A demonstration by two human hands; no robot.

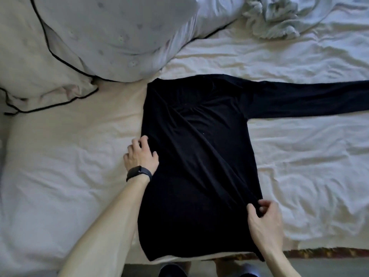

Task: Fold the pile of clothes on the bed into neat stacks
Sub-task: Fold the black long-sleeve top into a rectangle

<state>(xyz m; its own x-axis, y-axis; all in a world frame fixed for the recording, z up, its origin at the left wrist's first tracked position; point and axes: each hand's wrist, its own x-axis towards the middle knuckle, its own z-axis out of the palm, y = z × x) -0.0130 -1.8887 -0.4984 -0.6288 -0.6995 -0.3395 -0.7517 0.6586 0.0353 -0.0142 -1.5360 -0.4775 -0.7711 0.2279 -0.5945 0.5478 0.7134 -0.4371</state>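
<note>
A black long-sleeved top (191,160) lies flat on the white bed sheet (299,166), its left sleeve folded diagonally across the body. The right sleeve (311,98) stretches out straight to the right edge of view. My left hand (140,156), with a dark band on the wrist, rests with curled fingers on the top's left fold edge. My right hand (263,216) pinches the cuff end of the folded sleeve at the top's lower right side.
Two pillows with dark piping lie at the upper left, the big one (111,37) over the flatter one (40,90). A crumpled pale cloth (279,15) sits at the top right. The bed's near edge runs along the bottom, with patterned trim (319,251).
</note>
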